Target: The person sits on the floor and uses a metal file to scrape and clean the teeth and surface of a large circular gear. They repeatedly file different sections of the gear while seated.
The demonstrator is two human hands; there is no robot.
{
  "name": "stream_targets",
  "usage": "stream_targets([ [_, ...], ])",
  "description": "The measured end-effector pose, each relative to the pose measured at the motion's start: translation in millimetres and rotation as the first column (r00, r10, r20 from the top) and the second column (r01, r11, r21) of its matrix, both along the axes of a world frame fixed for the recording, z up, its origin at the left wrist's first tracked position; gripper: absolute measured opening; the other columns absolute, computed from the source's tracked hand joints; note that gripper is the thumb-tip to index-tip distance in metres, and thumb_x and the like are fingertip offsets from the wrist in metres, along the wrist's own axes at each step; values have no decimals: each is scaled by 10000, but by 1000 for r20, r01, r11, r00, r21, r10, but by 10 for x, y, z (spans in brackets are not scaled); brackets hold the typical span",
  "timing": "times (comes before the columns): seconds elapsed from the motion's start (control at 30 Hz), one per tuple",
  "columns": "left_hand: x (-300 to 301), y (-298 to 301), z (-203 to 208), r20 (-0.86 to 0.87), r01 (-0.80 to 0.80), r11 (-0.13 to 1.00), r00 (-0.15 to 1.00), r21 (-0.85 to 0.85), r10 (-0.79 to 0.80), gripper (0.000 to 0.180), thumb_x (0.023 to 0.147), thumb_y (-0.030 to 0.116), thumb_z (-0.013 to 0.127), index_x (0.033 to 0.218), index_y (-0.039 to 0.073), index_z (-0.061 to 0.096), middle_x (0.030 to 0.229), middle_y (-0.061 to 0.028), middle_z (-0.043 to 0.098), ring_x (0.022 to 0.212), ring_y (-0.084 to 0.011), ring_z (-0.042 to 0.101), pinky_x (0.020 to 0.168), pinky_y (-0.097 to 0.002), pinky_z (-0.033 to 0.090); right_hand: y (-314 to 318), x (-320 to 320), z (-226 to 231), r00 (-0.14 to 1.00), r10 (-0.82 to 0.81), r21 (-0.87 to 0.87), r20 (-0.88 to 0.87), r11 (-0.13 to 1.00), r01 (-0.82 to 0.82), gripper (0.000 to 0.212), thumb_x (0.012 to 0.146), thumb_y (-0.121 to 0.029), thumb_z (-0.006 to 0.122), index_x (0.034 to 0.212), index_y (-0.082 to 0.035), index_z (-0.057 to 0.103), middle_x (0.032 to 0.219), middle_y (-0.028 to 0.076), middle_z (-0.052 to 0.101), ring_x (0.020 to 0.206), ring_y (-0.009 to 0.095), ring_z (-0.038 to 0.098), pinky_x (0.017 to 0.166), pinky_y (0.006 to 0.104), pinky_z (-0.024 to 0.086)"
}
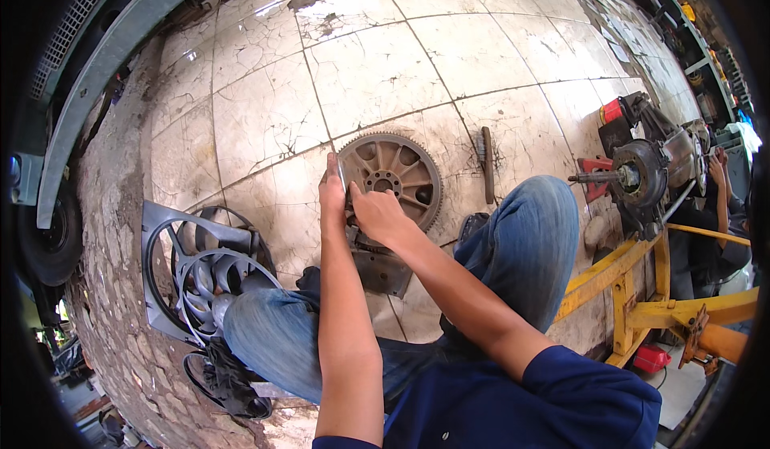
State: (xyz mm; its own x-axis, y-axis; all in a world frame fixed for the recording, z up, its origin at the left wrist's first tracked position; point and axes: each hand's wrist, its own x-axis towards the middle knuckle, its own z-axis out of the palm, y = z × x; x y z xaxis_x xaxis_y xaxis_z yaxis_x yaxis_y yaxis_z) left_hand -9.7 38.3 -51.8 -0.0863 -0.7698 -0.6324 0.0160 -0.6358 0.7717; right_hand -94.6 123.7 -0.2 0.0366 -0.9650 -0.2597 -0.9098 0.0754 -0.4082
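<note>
The tiled floor (385, 64) is the biggest thing before me, cracked white squares running up and away, with a rough strip of stone paving along its left edge beside a parked vehicle (56, 128) and its tyre. Most open room lies ahead of me, on the bare tiles beyond the wheel. To my right the way is shut in by a yellow steel stand (642, 288) with an engine assembly (650, 168) mounted above it, and another person's hand (718, 168) rests at its far side. On my left, touching my left knee, lies a grey radiator fan shroud (188, 268) with its blades inside the ring.

I sit with my jeans-clad knees spread, and between them, straight ahead, lies the toothed flywheel (395, 180), flat on the floor, with a dark metal plate (381, 268) just below it, nearer to me. My left hand (331, 196) is closed around a thin silvery tool (342, 178) held upright at the flywheel's left rim. My right hand (378, 215) rests on the wheel's lower left edge, fingers bent and pressing on it just beside the tool; whether it grips anything I cannot tell.

A slim dark bar (487, 164) lies on the tiles just right of the flywheel, apart from it.
</note>
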Motion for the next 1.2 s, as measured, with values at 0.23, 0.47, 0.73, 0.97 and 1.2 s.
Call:
stream_targets([
  [0.23,14,-67,-133,67,36,996,997,88,-42,777,858,635,405,1314,7,444,1260,-175,519,1124,-311,509,922,-367,412,-43,64,-23,999,-15,5,-29,1000,15,596,755,-104,607,1264,105,380,808,197,652,768,334,649,719,441,480],
  [0.47,-68,-19,-231,161,50,998,986,-48,-42,858,808,722,388,1181,-34,548,1115,-157,596,975,-258,571,848,-353,436,-77,-68,23,994,-83,108,66,991,76,375,753,-178,665,978,57,479,844,222,642,807,363,635,717,440,496],
  [0.73,-14,-41,-205,157,47,999,987,-9,-45,860,840,653,417,1269,-92,440,1274,-249,484,1187,-353,456,980,-369,356,-46,-162,51,980,-88,126,177,990,66,451,748,-223,691,1011,64,464,881,238,626,894,379,608,748,444,493],
  [0.97,-38,-11,-50,63,38,999,997,16,-39,816,856,630,424,1258,-79,464,1238,-219,521,1127,-313,501,953,-352,379,-29,-197,74,982,-58,116,180,993,38,300,746,-181,658,942,24,560,889,208,642,893,350,620,754,433,496],
  [1.2,22,-13,-83,7,9,999,1000,-41,-9,777,866,605,444,1252,-69,479,1190,-186,559,1061,-279,537,916,-334,404,-14,-128,113,981,-73,49,181,997,65,162,717,-125,630,794,16,653,792,210,649,785,350,645,697,432,507],
])
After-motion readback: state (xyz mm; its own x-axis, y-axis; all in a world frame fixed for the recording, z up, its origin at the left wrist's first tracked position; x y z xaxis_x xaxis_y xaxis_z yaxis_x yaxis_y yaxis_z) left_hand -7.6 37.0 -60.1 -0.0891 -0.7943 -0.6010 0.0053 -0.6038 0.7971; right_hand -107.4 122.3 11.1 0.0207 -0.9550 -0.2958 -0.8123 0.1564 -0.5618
